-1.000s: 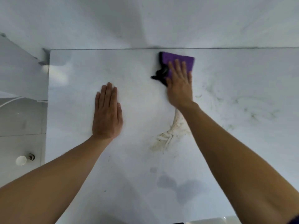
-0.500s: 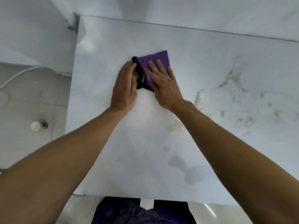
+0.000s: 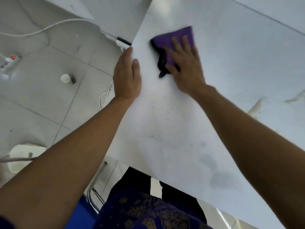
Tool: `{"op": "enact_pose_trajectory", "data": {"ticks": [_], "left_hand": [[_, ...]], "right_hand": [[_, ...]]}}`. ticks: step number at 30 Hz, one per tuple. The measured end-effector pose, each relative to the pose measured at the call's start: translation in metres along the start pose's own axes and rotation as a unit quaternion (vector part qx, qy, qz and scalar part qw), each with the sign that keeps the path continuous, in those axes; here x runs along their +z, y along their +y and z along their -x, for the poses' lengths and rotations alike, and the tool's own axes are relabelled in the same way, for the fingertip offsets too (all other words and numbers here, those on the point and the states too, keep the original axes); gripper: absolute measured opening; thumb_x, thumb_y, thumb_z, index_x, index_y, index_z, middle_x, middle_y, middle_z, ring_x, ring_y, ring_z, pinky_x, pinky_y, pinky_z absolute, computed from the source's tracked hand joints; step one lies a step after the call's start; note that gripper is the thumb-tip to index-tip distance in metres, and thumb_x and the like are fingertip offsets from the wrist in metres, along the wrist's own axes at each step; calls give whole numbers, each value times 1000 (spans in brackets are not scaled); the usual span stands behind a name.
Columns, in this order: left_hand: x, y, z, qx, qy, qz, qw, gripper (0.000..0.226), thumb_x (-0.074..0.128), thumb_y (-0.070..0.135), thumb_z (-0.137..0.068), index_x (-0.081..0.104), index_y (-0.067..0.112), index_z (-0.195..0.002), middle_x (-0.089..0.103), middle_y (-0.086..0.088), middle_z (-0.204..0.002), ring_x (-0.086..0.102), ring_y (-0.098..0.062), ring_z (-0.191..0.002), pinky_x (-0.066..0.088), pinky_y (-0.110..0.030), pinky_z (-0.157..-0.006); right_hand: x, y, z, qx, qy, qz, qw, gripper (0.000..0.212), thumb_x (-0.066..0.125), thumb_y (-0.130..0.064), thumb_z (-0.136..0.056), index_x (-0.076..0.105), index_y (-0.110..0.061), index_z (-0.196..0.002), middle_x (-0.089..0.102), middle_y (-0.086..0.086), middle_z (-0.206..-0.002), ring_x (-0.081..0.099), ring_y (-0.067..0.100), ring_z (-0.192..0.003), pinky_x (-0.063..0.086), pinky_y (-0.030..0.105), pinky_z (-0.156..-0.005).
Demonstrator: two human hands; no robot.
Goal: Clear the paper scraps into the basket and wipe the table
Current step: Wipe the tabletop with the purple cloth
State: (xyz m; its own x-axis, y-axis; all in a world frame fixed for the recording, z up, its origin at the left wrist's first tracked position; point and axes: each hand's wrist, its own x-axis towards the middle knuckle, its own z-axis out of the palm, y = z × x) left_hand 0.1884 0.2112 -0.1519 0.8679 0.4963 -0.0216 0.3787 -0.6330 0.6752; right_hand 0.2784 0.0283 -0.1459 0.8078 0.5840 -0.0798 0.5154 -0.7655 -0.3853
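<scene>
A purple cloth (image 3: 175, 38) with a black edge lies on the white table (image 3: 231, 66) near its left edge. My right hand (image 3: 184, 65) presses flat on the cloth with straight, spread fingers. My left hand (image 3: 127, 76) rests flat at the table's left edge, fingers straight, a short way left of the cloth. Pale smears (image 3: 257, 107) mark the table surface at the right. No basket or paper scraps show.
Left of the table is a tiled floor with white cables (image 3: 41, 30), a power strip (image 3: 9, 61) with a red light, and a small white-capped fitting (image 3: 66, 78). A chair's metal frame (image 3: 94, 194) and blue seat sit below the table's near edge.
The view has swung left and tilted. Both hands and the cloth have slid towards the table's left edge; my left hand now sits on that edge, apart from the cloth.
</scene>
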Motion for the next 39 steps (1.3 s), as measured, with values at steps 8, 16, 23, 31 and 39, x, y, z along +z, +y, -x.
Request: {"op": "enact_pose_trajectory", "data": {"ticks": [8,16,23,31,39], "left_hand": [[-51,-39,61,-45,-26,29,998,41,31,28,-108,49,18,-143,56,3,-145,51,-13,-133,40,-33,-111],[-71,-60,109,-98,-21,45,994,41,32,27,-108,48,20,-145,54,5,-146,50,-14,-132,36,-24,-106],[-80,-71,152,-95,-20,19,995,50,29,32,-106,40,10,-150,46,-7,-153,41,-22,-141,28,-32,-116],[-90,-74,171,-137,-128,-49,981,55,25,30,-108,8,19,-160,7,0,-168,4,-15,-154,0,-36,-122],[-88,-124,157,-194,-142,184,953,57,32,88,-81,50,64,-130,42,24,-152,32,-4,-145,15,-42,-124]], "right_hand": [[5,-38,45,-27,41,-210,976,44,49,-13,-96,54,-11,-140,52,10,-146,47,24,-137,35,36,-116],[32,-67,34,-50,-33,-57,997,53,49,-26,-97,41,-25,-150,28,0,-162,14,24,-153,7,43,-122],[59,-119,127,-142,-82,-151,975,45,52,-10,-96,55,-19,-140,41,-3,-155,21,17,-151,4,33,-123],[15,-125,184,40,-14,-228,973,27,59,-25,-92,70,-20,-117,72,2,-116,65,17,-107,48,34,-92],[52,-179,146,81,-43,-169,981,49,47,-33,-99,46,-17,-145,44,10,-152,33,28,-144,25,37,-112]]}}
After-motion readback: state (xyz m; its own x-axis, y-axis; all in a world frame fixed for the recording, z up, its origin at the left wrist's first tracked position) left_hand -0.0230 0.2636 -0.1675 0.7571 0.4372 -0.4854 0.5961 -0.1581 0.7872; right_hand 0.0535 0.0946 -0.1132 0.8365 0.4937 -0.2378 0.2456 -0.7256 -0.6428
